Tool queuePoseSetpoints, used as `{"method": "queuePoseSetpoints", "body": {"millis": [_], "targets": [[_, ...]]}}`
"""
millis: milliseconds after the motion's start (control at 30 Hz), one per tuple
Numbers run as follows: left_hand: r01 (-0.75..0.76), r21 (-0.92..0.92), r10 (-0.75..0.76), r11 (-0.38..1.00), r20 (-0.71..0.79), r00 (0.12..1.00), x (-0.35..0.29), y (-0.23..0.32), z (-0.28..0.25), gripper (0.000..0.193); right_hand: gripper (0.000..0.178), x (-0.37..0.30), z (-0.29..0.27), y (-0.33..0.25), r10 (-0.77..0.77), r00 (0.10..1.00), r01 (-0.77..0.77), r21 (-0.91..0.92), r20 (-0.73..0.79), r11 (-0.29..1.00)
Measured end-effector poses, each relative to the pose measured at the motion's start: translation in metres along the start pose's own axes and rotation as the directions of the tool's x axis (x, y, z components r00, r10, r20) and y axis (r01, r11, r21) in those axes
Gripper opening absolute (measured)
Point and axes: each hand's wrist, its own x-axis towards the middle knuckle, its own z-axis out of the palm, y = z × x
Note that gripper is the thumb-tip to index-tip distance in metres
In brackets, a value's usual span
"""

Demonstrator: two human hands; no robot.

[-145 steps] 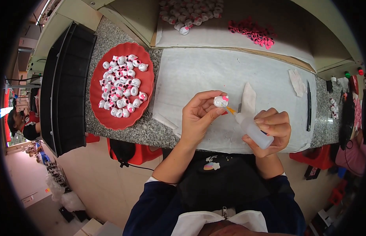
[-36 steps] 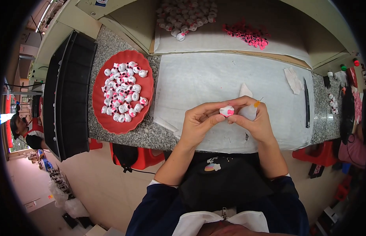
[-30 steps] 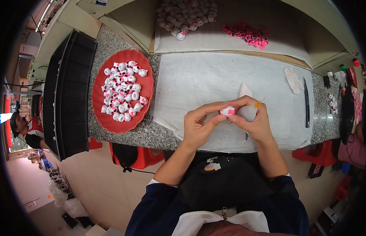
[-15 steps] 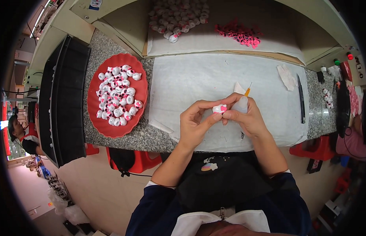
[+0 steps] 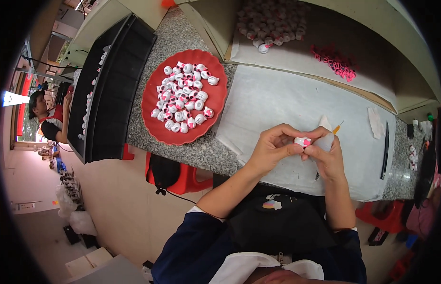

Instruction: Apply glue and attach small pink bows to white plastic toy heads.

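Note:
Between my hands is a small white figure (image 5: 302,141) with bright pink patches, shaped like a small animal head. My left hand (image 5: 273,150) pinches it between thumb and fingertips. The fingertips of my right hand (image 5: 330,158) touch its other side. That same hand also holds a translucent squeeze bottle (image 5: 325,142) in its palm, its orange needle tip (image 5: 338,128) pointing up and away from me. Left of my hands, a red scalloped plate (image 5: 156,128) carries many similar white and pink figures (image 5: 182,97). Fingers hide part of the bottle.
White paper (image 5: 272,102) covers the worktop. On it lie crumpled tissue (image 5: 376,124) and a black pen-like tool (image 5: 385,154). The shelf holds white figures (image 5: 272,23) and small pink pieces (image 5: 335,62). A black tray (image 5: 130,66) stands left; a person (image 5: 52,118) sits beyond it.
The whole view has swung left, so the plate and hands appear farther right. Both hands keep their grip on the figure and bottle, with the figure turned slightly.

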Motion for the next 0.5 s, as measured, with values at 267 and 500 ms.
{"method": "queuePoseSetpoints", "body": {"millis": [267,500], "targets": [[-0.141,0.8,0.599,0.583,-0.307,0.739,-0.005,0.081,-0.029,0.025,0.051,0.001,-0.007,-0.012,-0.141,0.975,0.151,0.048,-0.169,0.987],[-0.052,0.995,0.5,-0.082,0.086,0.862,0.047,0.092,-0.043,0.028,0.048,-0.007,-0.012,-0.017,-0.242,0.952,0.268,0.125,-0.187,0.955]]}}
